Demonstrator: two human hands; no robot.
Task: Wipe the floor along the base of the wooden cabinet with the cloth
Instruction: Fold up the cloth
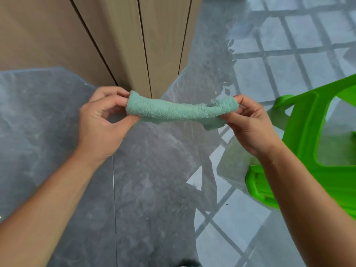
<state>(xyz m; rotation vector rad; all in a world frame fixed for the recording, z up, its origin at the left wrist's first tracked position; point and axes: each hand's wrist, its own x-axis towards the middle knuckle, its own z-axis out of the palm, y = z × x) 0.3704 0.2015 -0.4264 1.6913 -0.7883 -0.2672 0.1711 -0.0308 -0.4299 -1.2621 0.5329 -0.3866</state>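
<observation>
**Stretching the cloth out above the floor, ahead of the wipe**

Holding the teal cloth [181, 111] taut between both hands, the person has it up in the air, not yet on the floor [150, 170]; it is bunched into a loose roll whose long axis runs left to right across the view, sagging a little in the middle, with a loose flap hanging under its right end.

The relation the next move turns on: the wooden cabinet [123, 41] stands straight ahead, beyond the cloth, and its corner meets the grey floor just behind the roll; the base runs away from that corner on both sides, to the upper left and to the upper right. The cloth must therefore go down and forward to reach that line, and its long axis already lies roughly across the corner. Neither hand looks clearly nearer the cabinet; the left sits just beside the corner's left face, the right a little out from it.

The left hand [104, 122] has its grip pinched on the cloth's left end, thumb below and fingertips curled over the top; the right hand [248, 124] is pinched the same way on the right end, fingers closed on the fabric. Both are grasping the cloth and nothing else.

A green plastic chair [308, 151] stands close on the right, near the right forearm; I judge it could crowd a sweep along that side.
</observation>
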